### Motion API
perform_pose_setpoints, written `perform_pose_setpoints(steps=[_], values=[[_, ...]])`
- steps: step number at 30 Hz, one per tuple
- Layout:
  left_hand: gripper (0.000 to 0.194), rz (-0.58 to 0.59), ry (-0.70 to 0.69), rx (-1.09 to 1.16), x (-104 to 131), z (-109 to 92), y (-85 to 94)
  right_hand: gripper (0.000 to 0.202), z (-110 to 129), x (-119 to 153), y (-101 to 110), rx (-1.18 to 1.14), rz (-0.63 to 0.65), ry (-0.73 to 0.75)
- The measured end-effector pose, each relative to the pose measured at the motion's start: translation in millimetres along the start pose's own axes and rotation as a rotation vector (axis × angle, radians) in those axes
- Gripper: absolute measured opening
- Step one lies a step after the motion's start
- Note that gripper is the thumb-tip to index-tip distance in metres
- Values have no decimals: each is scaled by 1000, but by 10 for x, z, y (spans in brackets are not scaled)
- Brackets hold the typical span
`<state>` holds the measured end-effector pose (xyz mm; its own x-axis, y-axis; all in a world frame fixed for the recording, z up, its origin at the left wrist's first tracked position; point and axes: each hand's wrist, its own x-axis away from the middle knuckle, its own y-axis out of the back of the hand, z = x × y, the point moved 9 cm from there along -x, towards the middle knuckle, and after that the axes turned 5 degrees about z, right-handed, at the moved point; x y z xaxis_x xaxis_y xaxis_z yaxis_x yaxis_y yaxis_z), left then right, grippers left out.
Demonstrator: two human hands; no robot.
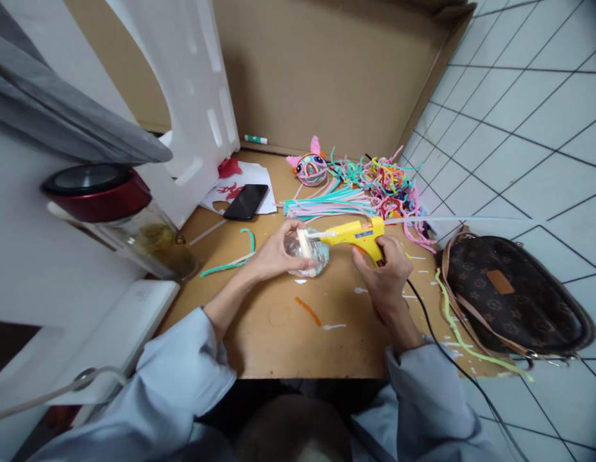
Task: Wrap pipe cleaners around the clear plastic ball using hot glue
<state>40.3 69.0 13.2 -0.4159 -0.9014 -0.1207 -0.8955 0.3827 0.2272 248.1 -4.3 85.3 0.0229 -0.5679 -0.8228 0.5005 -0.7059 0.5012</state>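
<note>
Right hand (388, 271) grips glue gun (348, 233); left hand (274, 251) holds clear rounded piece (319, 258).

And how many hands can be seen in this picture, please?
2: the left hand holds a clear round object, and the right hand grips the yellow glue gun. No other hand shows.

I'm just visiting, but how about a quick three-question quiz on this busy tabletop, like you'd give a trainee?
1. Which hand holds the yellow glue gun?
2. True or false: the black phone lies on the handbag.
3. Where is the round figure with pink ears?
a) beside the pipe cleaners
b) inside the flask
c) on the floor

Key:
1. The right hand.
2. False; it lies partly over white paper.
3. a
</note>
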Motion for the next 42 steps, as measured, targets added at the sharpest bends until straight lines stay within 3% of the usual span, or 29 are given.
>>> perform_pose_setpoints(steps=[42], values=[[69,11,-31,-1,0,-5,-3,14,20,0,6,-29,23,6]])
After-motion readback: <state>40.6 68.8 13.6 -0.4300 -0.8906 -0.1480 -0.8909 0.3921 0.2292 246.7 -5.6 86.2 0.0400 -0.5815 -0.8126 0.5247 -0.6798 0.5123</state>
